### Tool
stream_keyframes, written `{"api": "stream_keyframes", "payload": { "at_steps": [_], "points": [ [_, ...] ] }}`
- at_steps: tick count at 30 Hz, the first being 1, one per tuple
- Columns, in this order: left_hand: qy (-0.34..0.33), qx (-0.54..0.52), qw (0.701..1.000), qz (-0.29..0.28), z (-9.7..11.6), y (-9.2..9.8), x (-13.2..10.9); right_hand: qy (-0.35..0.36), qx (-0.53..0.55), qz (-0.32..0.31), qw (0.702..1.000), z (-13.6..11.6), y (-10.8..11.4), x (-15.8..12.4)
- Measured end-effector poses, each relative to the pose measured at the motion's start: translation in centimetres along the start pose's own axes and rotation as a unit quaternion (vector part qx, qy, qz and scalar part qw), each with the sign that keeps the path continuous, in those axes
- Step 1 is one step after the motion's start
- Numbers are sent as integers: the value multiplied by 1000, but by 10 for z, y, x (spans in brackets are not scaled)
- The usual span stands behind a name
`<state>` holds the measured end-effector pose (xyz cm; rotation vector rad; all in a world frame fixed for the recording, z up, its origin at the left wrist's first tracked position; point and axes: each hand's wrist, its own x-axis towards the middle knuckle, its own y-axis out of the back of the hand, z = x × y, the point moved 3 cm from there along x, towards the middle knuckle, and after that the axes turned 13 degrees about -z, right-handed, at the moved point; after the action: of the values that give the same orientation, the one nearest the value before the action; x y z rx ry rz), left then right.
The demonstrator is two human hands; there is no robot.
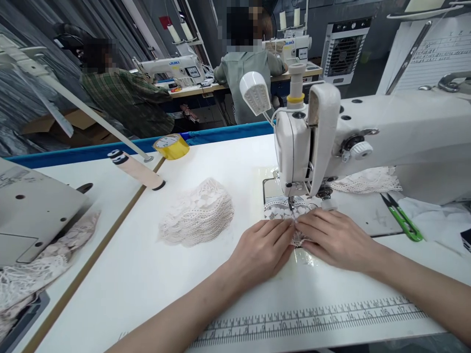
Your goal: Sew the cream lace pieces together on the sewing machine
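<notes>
A strip of white lace lies under the needle of a white sewing machine. My left hand presses its closed fingers on the lace just in front of the needle. From the other side, my right hand has its fingers together on the same lace, the tips almost meeting those of the left. A small bit of lace shows between the two hands. Left of the machine rests a stack of lace pieces. More lace lies behind the machine's head, under the arm.
Green-handled thread snips lie at the right. A yellow tape roll and a thread cone are at the back left. A ruler scale runs along the front edge. Two people sit at other machines beyond the table.
</notes>
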<state>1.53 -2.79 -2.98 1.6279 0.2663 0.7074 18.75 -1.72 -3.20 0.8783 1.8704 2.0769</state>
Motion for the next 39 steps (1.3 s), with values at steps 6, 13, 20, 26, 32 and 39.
{"api": "stream_keyframes", "payload": {
  "at_steps": [6,13,20,26,32,39],
  "points": [
    [24,-40,999,6,-1,-2,4,8,-18,43,999,-2,2,-1],
    [50,-80,996,3,-2,-1,6,-12,-9,57,998,-1,1,2],
    [32,7,998,-59,3,-5,-1,30,-2,71,997,-4,5,0],
    [13,32,998,-49,2,-6,-1,30,-7,71,997,-5,7,0],
    [18,29,998,-44,1,-6,0,31,-2,66,997,-3,4,1],
    [30,27,998,-44,-3,-6,3,29,-21,66,997,-1,-1,0]
  ]
}}
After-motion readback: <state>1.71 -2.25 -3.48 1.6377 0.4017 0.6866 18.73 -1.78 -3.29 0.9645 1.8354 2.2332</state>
